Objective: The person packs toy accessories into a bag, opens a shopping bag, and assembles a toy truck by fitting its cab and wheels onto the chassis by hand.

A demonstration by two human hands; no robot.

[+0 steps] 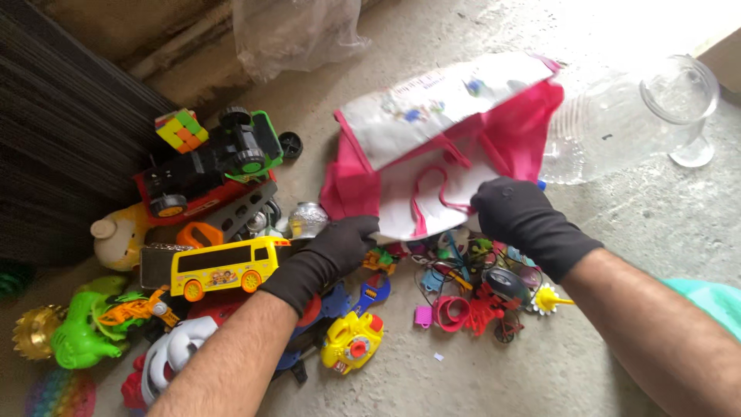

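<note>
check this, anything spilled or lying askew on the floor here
Yes. Toys lie in a jumbled heap on the concrete floor: a yellow toy bus sits tilted among them, and a clear plastic bottle lies on its side beside the pink bag.

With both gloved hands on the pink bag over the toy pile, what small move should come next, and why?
Probably spread the mouth wider. Both the left hand and the right hand grip the lower edge of the pink and white bag, which still lies fairly flat above the small toys, so nothing could drop in easily yet.

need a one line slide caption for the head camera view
Two black-gloved hands, left and right, hold open a pink and white bag above scattered toys on a concrete floor.
</note>
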